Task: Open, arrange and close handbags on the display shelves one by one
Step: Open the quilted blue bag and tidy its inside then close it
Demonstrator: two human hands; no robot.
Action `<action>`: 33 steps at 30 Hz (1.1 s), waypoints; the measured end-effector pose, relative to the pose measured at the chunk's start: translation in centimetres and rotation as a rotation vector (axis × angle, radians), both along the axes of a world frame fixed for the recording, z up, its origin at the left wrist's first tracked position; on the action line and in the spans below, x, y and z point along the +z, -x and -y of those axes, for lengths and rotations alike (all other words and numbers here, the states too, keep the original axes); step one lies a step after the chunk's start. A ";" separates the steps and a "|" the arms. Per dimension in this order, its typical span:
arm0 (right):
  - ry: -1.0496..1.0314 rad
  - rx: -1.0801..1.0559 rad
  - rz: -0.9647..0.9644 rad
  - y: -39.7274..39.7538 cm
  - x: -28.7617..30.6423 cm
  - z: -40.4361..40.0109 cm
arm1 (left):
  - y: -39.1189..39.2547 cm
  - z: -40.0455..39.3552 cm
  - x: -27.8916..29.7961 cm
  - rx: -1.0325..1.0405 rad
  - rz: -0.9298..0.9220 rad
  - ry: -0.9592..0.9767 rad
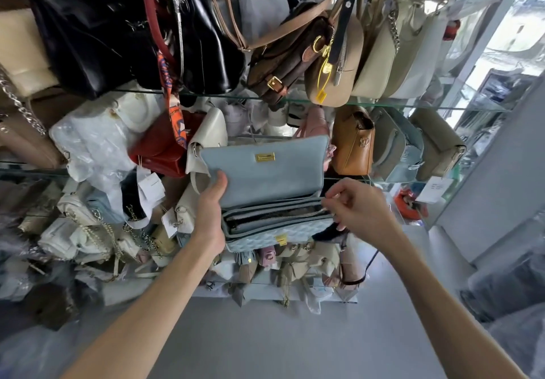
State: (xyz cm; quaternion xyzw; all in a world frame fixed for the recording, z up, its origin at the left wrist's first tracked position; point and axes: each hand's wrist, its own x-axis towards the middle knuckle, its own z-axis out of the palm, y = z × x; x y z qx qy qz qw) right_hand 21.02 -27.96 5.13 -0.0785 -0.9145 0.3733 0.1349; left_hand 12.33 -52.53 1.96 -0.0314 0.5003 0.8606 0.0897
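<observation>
i see the pale blue quilted leather handbag held out before the crowded glass shelves, flap up. my left hand grips its left end; my right hand pinches the zip pull at its right end.

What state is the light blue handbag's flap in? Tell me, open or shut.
Open. The light blue handbag's flap is lifted up and back, its gold clasp apart from the front lock, exposing the compartments. The left hand holds its side.
</observation>
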 end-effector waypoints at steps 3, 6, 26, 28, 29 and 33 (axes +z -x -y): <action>0.035 -0.087 -0.013 -0.2 0.4 -2.7 | 0.5 0.3 0.3 -0.001 -0.012 0.002; -0.221 -0.100 -0.093 0.5 -0.6 -2.4 | 0.9 -0.1 0.3 -0.014 -0.074 0.036; -0.429 0.315 0.170 2.1 -1.8 3.6 | 0.8 -0.8 0.9 -0.139 0.048 -0.022; -0.468 0.346 0.214 2.3 -2.4 3.4 | 0.7 -0.9 1.0 -0.155 0.060 -0.023; -0.483 0.347 0.232 2.3 -2.6 3.5 | 0.6 -0.9 1.2 -0.155 0.063 -0.030; -0.513 0.343 0.249 2.6 -2.7 3.7 | 0.8 -1.0 0.9 -0.109 0.130 -0.038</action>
